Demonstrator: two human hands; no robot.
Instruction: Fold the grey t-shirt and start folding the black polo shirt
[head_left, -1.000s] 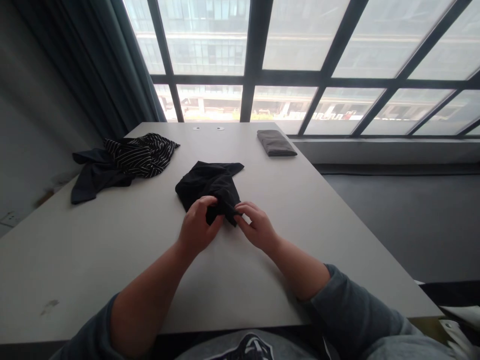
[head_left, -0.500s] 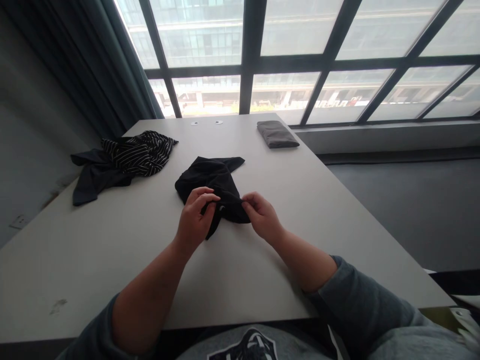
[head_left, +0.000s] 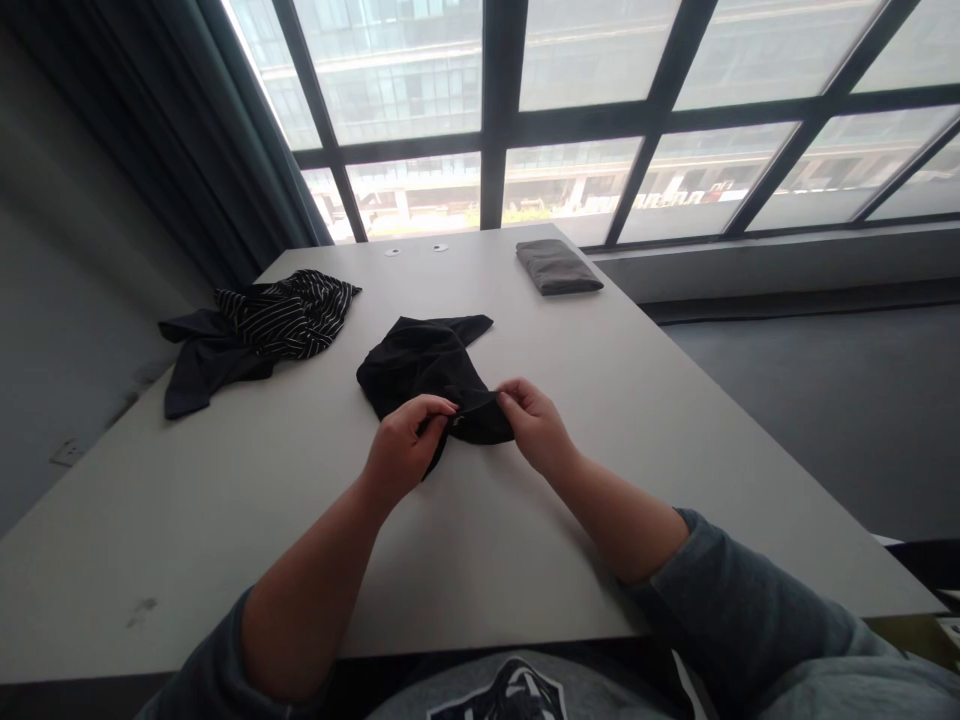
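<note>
A crumpled black garment lies on the white table in front of me; its exact kind does not show. My left hand pinches the near edge of it, thumb against fingers, beside a small white mark on the cloth. A short way to the right, my right hand grips the same edge between thumb and fingers. Between both hands the edge is drawn out and slightly raised. Part of the cloth hangs down below my left fingers.
On the left of the white table lie a black-and-white striped garment and a dark garment, bunched together. A folded grey cloth rests at the far right edge. Behind stand large windows and a dark curtain.
The left fingers have closed into a tighter pinch, nearer the white mark on the black garment. My right hand keeps its hold. The whole view has shifted slightly.
</note>
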